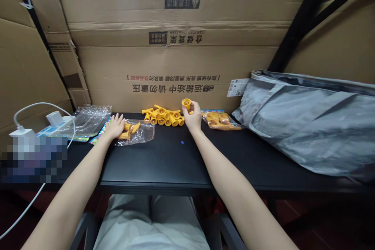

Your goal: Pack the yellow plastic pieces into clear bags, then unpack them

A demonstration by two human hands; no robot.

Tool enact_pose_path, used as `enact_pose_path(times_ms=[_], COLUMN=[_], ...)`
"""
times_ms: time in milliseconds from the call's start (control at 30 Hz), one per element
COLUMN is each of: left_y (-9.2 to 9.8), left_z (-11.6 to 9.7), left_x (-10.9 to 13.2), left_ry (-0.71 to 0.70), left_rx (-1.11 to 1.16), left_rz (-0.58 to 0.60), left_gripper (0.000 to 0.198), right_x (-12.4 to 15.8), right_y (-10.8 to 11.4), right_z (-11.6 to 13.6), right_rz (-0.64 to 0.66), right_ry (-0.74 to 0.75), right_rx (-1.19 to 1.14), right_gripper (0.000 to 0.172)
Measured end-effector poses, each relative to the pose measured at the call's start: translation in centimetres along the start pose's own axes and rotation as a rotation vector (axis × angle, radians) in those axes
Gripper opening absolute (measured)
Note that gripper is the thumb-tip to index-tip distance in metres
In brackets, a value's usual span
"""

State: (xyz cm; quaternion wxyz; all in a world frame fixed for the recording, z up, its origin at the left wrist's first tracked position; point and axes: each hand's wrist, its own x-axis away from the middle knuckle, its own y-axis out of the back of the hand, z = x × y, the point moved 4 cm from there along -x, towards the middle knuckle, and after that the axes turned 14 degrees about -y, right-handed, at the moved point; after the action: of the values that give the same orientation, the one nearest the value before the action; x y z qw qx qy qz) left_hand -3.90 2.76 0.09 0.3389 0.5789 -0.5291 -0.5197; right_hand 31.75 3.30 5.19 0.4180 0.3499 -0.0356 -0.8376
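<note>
Between the thumb and fingers of my right hand (193, 118) is a yellow horn-shaped plastic piece (186, 103), its round hollow end facing up. My left hand (115, 126) lies with fingers spread on a clear plastic bag (145, 133) with a colourful card edge; a few yellow pieces (124, 135) show beside the palm. Between my hands, a pile of similar yellow plastic pieces (161, 115) rests against the cardboard. Right of my right hand lies another clear bag of yellow pieces (222, 120).
A large grey fabric bag (310, 125) fills the right side of the black table (158, 164). At the left are flat clear packages (88, 119), a white power strip (60, 125) and a charger with a white cable (23, 137). Cardboard (175, 58) stands behind.
</note>
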Motion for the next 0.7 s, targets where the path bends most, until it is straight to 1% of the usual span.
enact_pose_path(times_ms=[67, 133, 233, 333, 400, 467, 567, 633, 700], left_y=[0.0, 0.0, 0.1, 0.1, 0.1, 0.1, 0.0, 0.1, 0.1], left_z=[0.0, 0.0, -0.1, -0.3, -0.4, -0.5, -0.6, -0.7, -0.9], left_x=[0.0, 0.0, 0.0, 0.0, 0.0, 0.0, -0.1, -0.1, 0.0], left_ry=[-0.001, 0.006, 0.011, -0.004, -0.016, -0.022, -0.028, -0.033, -0.036], left_rx=[0.002, 0.0, -0.002, 0.001, -0.001, -0.005, -0.01, -0.014, -0.016], left_rz=[0.014, 0.021, 0.028, 0.038, 0.043, 0.046, 0.048, 0.044, 0.033], left_gripper=[0.065, 0.065, 0.064, 0.064, 0.064, 0.064, 0.063, 0.062, 0.061], right_x=[0.4, 1.1, 2.7, 4.5, 5.5, 5.9, 5.5, 5.2, 5.0], right_y=[-0.2, -0.7, -2.1, -3.7, -4.4, -4.7, -4.3, -3.9, -3.4], right_z=[0.9, 1.9, 3.0, 3.3, 3.3, 3.4, 3.4, 3.3, 3.3], right_rz=[0.063, 0.186, 0.478, 0.793, 0.939, 0.984, 0.937, 0.915, 0.91], right_ry=[0.056, 0.133, 0.237, 0.281, 0.294, 0.293, 0.266, 0.241, 0.231], right_rx=[-0.009, 0.004, 0.121, 0.28, 0.327, 0.346, 0.464, 0.614, 0.72], right_gripper=[0.037, 0.038, 0.036, 0.028, 0.025, 0.027, 0.032, 0.025, 0.014])
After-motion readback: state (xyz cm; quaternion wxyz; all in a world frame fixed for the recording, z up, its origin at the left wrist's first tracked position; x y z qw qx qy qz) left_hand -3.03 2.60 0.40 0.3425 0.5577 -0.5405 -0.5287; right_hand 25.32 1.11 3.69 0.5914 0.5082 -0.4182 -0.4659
